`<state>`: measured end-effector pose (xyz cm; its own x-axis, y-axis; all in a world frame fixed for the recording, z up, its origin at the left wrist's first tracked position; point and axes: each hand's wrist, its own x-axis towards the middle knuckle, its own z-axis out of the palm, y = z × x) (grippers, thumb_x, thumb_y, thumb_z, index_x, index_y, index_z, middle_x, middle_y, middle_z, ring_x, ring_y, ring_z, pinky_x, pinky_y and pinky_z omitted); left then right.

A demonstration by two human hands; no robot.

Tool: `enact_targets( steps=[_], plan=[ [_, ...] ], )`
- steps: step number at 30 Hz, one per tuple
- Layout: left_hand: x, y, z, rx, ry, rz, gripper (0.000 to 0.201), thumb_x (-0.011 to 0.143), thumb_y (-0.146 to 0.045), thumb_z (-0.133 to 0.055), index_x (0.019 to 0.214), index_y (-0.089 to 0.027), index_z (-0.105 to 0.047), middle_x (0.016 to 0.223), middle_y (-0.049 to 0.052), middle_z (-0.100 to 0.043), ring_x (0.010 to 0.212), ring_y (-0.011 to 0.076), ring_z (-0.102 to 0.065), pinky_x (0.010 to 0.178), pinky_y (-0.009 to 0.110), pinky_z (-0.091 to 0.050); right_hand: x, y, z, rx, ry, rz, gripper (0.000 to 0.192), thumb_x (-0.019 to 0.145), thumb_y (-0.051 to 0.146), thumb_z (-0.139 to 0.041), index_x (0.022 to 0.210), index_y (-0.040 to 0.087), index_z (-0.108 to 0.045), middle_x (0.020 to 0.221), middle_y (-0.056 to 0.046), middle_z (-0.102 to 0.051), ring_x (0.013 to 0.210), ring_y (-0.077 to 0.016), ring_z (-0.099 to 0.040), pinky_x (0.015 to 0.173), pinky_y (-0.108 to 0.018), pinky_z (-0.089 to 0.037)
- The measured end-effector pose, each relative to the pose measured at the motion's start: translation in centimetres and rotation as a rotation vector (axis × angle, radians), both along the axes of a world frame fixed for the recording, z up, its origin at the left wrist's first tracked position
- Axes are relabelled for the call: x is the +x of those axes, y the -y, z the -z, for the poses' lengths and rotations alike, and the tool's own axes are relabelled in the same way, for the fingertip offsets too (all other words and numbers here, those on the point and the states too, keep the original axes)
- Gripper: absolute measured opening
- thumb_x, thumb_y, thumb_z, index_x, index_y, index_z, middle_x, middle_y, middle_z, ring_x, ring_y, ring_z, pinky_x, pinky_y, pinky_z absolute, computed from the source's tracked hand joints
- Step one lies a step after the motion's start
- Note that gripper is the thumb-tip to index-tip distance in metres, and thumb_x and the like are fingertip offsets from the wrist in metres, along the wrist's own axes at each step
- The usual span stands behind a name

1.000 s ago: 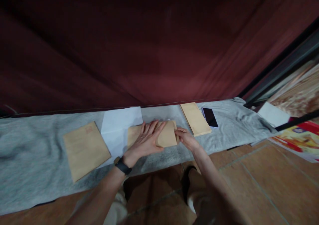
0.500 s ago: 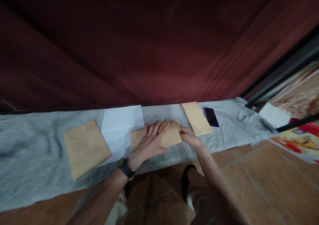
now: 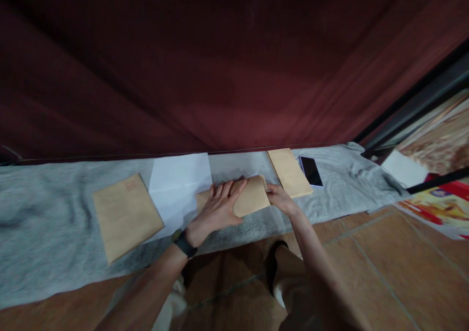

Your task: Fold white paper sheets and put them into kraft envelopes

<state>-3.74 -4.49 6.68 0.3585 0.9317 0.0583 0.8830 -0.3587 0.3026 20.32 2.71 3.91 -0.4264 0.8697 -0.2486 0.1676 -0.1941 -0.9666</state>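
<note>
A brown paper envelope (image 3: 252, 199) lies crosswise on the grey cloth, its right end bulging a little. My left hand (image 3: 219, 206), with a dark watch on the wrist, rests across its left half. Its fingers are spread over the paper and the thumb is apart at the near edge. At the envelope's right end, my right hand (image 3: 280, 199) is closed, the fingertips pinching the edge and partly hidden by the paper. Under the left end lies a white sheet (image 3: 179, 179) with a fold crease. I cannot see what, if anything, is inside the envelope.
A larger brown envelope (image 3: 126, 218) with a red stamp lies at the left. To the right are a stack of brown envelopes (image 3: 289, 172) and a phone (image 3: 311, 170). The grey cloth (image 3: 47, 223) runs along a dark red curtain (image 3: 234, 77). Tiled floor (image 3: 370, 257) is in front.
The envelope has shifted slightly right along with my right hand, which still pinches its end. My left hand stays spread over it, its thumb a little farther left.
</note>
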Motion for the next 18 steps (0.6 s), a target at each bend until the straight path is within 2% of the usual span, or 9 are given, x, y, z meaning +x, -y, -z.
enact_targets(
  steps=[8,13,15,18],
  plan=[
    [1.1,0.2,0.2,0.070,-0.034,-0.030,0.113,0.071,-0.040,-0.075,0.160,-0.035,-0.006,0.150,0.011,-0.040,0.133,0.0361,-0.039,0.113,0.056,-0.027,0.1,-0.3,0.8,0.087,0.076,0.038,0.027,0.064,0.040,-0.077,0.081,0.019,-0.075,0.066,0.002,-0.070,0.065,-0.0181,-0.065,0.065,-0.029,-0.052],
    [1.0,0.2,0.2,0.082,-0.033,-0.032,0.114,0.069,-0.042,-0.077,0.160,-0.035,-0.008,0.150,0.011,-0.040,0.133,0.0361,-0.040,0.112,0.054,-0.029,0.9,-0.4,0.7,0.139,0.121,0.069,0.029,0.075,0.048,-0.067,0.073,0.019,-0.071,0.064,0.002,-0.066,0.063,-0.0162,-0.062,0.059,-0.025,-0.048],
    [0.9,0.1,0.2,0.077,-0.031,-0.040,0.115,0.068,-0.043,-0.078,0.160,-0.034,-0.008,0.150,0.011,-0.040,0.131,0.0360,-0.041,0.111,0.054,-0.030,1.2,-0.6,0.5,0.202,0.144,0.114,0.031,0.078,0.049,-0.063,0.072,0.020,-0.070,0.066,0.001,-0.067,0.065,-0.0160,-0.062,0.059,-0.025,-0.049],
    [0.8,0.0,0.3,0.069,-0.019,-0.038,0.117,0.067,-0.043,-0.078,0.160,-0.033,-0.008,0.150,0.012,-0.040,0.131,0.0358,-0.042,0.111,0.053,-0.031,1.5,-0.6,0.1,0.267,0.149,0.238,0.034,0.079,0.053,-0.061,0.081,0.020,-0.073,0.079,-0.002,-0.071,0.071,-0.0180,-0.065,0.061,-0.027,-0.053]
  ],
)
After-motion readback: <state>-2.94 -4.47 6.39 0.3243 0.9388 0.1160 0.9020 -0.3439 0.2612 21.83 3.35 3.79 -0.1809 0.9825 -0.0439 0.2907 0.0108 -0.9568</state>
